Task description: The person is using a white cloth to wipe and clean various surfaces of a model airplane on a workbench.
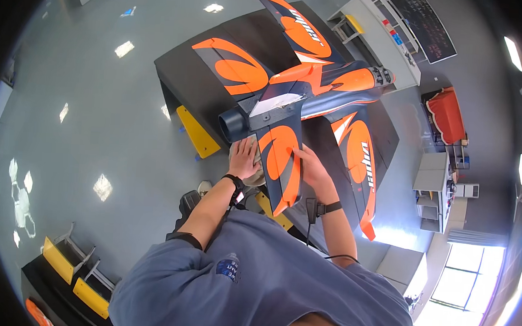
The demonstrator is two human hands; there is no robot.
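A dark blue and orange model jet aircraft (336, 105) lies on a black table, its nose towards the upper right. Its round exhaust nozzle (233, 124) points towards the left. My right hand (315, 170) grips the edge of the near tailplane (280, 157), thumb on top and the other fingers hidden beneath. Below the nozzle, beside that tailplane, my left hand (245, 158) lies over a crumpled beige cloth (256, 179); what lies under the cloth is hidden. The far tailplane (237, 69) and both wings, the near one (356, 157) and the far one (302, 33), spread out untouched.
The black table (184, 66) has angular edges. A yellow stool seat (196, 132) juts out at its left edge. Dark devices are strapped to both my wrists, with a cable at the right one (313, 210). White cabinets (432, 187) and a blackboard (424, 25) stand at the right.
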